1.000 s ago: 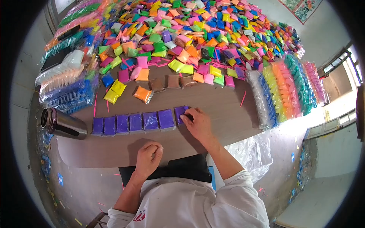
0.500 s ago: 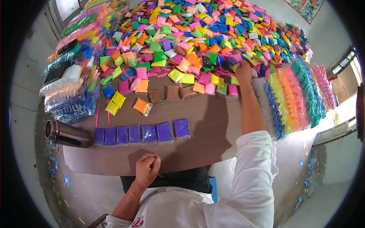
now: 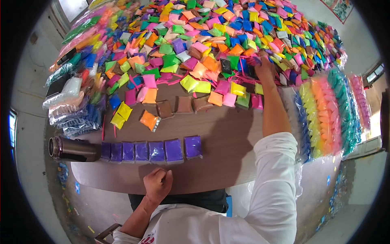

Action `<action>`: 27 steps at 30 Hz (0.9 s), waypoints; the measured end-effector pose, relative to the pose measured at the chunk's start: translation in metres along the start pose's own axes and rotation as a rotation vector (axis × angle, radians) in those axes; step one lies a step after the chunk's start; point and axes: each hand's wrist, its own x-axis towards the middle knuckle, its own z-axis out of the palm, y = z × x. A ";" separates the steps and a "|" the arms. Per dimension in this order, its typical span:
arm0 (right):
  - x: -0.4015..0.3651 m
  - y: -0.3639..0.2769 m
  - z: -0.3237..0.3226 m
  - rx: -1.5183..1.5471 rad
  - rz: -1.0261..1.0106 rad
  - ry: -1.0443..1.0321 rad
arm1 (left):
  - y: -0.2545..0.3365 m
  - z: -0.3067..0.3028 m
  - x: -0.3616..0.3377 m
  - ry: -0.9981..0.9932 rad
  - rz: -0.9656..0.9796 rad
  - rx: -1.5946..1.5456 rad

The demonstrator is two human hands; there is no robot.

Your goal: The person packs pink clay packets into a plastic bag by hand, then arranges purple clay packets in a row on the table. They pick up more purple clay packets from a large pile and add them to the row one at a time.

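My left hand [image 3: 158, 184] rests as a loose fist at the table's near edge, with nothing showing in it. Just beyond it, a row of several small purple packets [image 3: 174, 150] lies side by side on the table. My right hand [image 3: 265, 70] reaches far forward into the front of a large heap of colourful packets [image 3: 227, 30]. Its fingers are down among the packets and mostly hidden, close to a purple packet [image 3: 254, 61], and I cannot tell whether they grip it. Thin pink strips [image 3: 242, 67] lie around that spot.
A metal flask [image 3: 73, 149] lies on its side left of the row. Brown packets [image 3: 185, 104] and an orange packet [image 3: 150, 120] lie mid-table. Clear bags of packed colours stand stacked at left [image 3: 71, 101] and upright at right [image 3: 325, 114].
My right hand has pushed slightly farther into the heap, toward the purple packet. My left fist stays by the near edge. The whole view has shifted a little.
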 end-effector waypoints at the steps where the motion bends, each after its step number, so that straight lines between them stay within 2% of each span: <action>1: 0.001 0.000 -0.001 0.084 0.021 0.059 | -0.001 0.000 -0.001 -0.002 -0.009 0.005; 2: 0.004 -0.001 -0.003 0.169 0.037 0.122 | 0.000 0.001 0.000 0.011 -0.001 0.010; 5: -0.034 -0.021 -0.034 1.302 0.423 -0.133 | 0.000 0.001 -0.002 0.026 0.018 0.024; 7: -0.087 -0.060 -0.082 1.601 0.457 -0.313 | -0.003 -0.001 -0.003 -0.003 0.023 0.040; 9: -0.143 -0.090 -0.108 1.659 0.514 -0.424 | -0.005 -0.002 -0.002 -0.016 0.052 0.003; 11: -0.199 -0.117 -0.136 1.767 0.460 -0.623 | -0.005 -0.007 -0.001 -0.041 0.067 -0.030; 14: -0.281 -0.150 -0.147 1.804 0.495 -0.774 | -0.005 -0.009 -0.003 -0.050 0.081 -0.127; 16: -0.315 -0.177 -0.156 1.679 0.528 -0.820 | -0.012 -0.006 -0.006 -0.057 0.119 -0.196; 20: -0.355 -0.218 -0.160 1.461 0.471 -0.850 | -0.013 -0.020 -0.010 -0.151 0.083 -0.270; 24: -0.372 -0.235 -0.164 1.584 0.486 -0.997 | -0.027 -0.023 -0.022 -0.187 0.111 -0.333; 27: -0.363 -0.238 -0.171 1.625 0.441 -1.064 | -0.029 -0.024 -0.024 -0.126 0.178 -0.441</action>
